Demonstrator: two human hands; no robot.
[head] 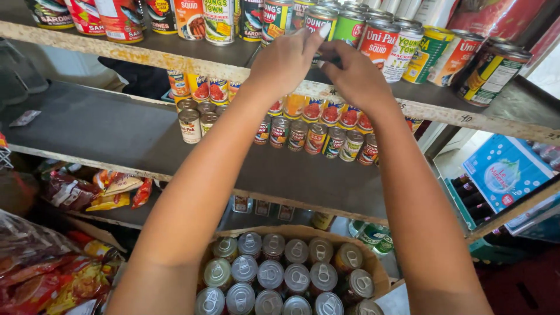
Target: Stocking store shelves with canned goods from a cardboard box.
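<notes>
1. A tin can with a blue-and-white label is pinched between the fingertips of the left hand and the right hand; both sets of fingers are pressed together on its lower rim, at the front edge of the upper shelf.
2. Just right of the grip, a red-labelled can and a green-labelled can are packed close against the held can.
3. Below the grip, rows of small cans are lined up on the middle shelf.
4. Far beneath the wrists, a cardboard box of silver-topped cans is seen.
5. As a judgement: the can is held only at its rim, so it could be tipped off the shelf edge and dropped onto the box, or neighbouring cans could be knocked over by the knuckles.
</notes>
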